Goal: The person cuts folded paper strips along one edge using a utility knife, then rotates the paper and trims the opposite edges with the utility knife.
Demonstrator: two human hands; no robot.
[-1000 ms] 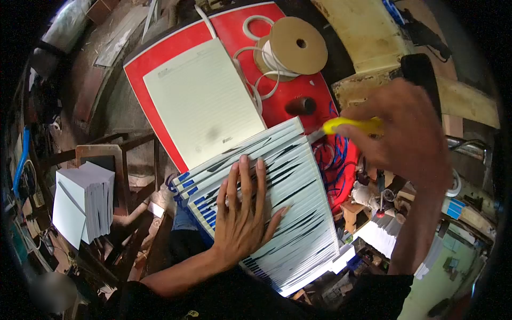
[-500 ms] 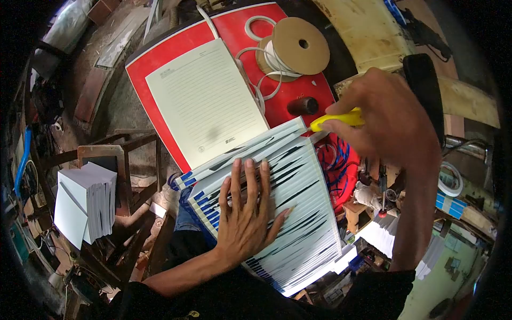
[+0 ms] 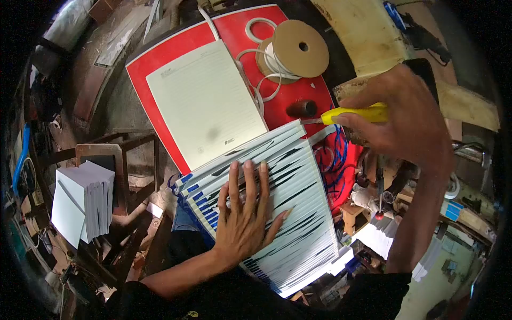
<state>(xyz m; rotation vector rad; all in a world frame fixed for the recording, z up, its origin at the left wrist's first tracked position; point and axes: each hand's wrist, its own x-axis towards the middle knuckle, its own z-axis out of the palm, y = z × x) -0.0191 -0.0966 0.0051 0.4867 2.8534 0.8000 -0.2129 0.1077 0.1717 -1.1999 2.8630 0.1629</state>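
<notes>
Under my left hand (image 3: 242,218) lies a fanned stack of white book blocks (image 3: 306,218), with blue bits along its left edge. That hand rests flat on it, fingers spread. A yellow utility knife (image 3: 354,113) is gripped in my right hand (image 3: 400,112), its thin blade pointing left at the top right corner of the stack. Just behind the blade stands a small dark brown cylinder (image 3: 302,109). Beyond the stack, a lined cream page block (image 3: 208,106) lies on a red board (image 3: 152,114).
On the red board sits a cardboard spool (image 3: 301,48) of white tape, with loose loops beside it. Blue cords (image 3: 333,146) hang right of the stack. Another pile of white book blocks (image 3: 82,202) stands at left on a wooden frame. Papers and tools clutter the lower right.
My right hand has moved a little to the right with the knife, and more of the blade shows. My left hand stays on the stack.
</notes>
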